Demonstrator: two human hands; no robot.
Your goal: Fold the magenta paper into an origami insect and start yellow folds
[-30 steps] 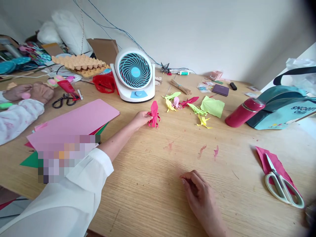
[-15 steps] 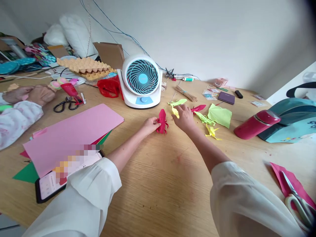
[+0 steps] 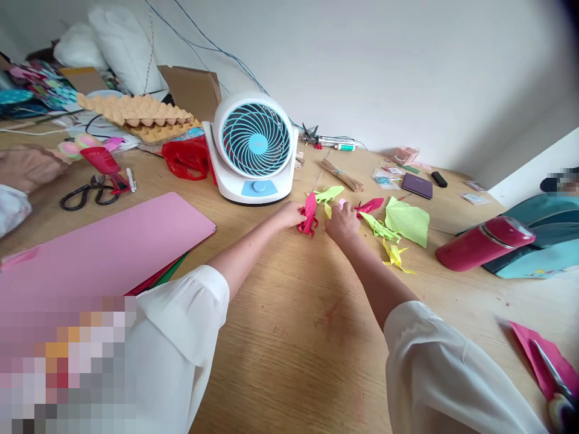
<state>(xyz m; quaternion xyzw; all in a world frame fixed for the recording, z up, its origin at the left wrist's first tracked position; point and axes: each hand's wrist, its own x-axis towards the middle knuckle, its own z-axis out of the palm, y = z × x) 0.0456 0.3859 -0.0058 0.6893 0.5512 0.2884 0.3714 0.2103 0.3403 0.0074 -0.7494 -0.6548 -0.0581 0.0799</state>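
In the head view my left hand (image 3: 289,215) pinches a red folded paper figure (image 3: 309,212) with thin cut strips at its lower end. My right hand (image 3: 344,223) is closed just to the right of it, low over the table. A small pink bit (image 3: 342,204) shows at its fingertips; what they hold is mostly hidden. Behind the hands lies a light green paper figure (image 3: 330,193). Beyond the right hand rest another red paper figure (image 3: 371,206), a green paper piece with cut strips (image 3: 380,228), a green sheet (image 3: 407,220) and a yellow paper figure (image 3: 395,255).
A white fan (image 3: 257,144) stands behind my hands. Pink paper sheets (image 3: 136,241) lie at left, near black-handled scissors (image 3: 88,194) and another person's hand (image 3: 31,169). At right are a red flask (image 3: 486,242), a teal bag (image 3: 556,223) and scissors on red paper (image 3: 549,364).
My left hand has carried the red paper figure slightly right and away from me. My right hand has come lower and its fingers have drawn together. The view has shifted a little.
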